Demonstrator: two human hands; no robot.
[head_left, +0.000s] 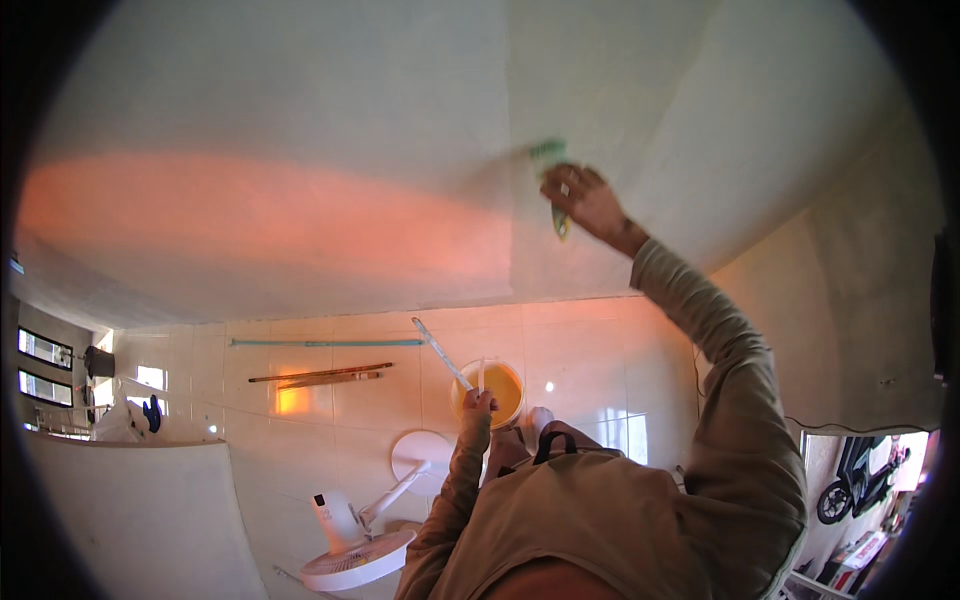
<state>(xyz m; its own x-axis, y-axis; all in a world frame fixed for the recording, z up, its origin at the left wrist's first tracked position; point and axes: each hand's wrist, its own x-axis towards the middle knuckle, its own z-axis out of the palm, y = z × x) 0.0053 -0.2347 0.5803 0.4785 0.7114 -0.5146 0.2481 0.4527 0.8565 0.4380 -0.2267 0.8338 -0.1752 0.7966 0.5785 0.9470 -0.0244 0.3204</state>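
Note:
My right hand [590,205] is raised to the grey wall and closed around a paintbrush [560,225]. Its greenish bristles [548,152] are at the wall surface, blurred by motion. Low in front of my body, my left hand [480,400] is closed at the left rim of a white paint bucket [522,395] with yellowish liquid inside. A pale, spotted stick [440,350] slants up and left from that hand. My fingers partly hide the stick's lower end, so whether they grip it too is unclear.
The wall [400,100] has a darker band near the brush. On the tiled floor lie a teal pole [330,343] and brown sticks [325,376]. A white fan [360,555] lies at lower left, near a low partition [140,510]. A motorcycle [850,485] stands at far right.

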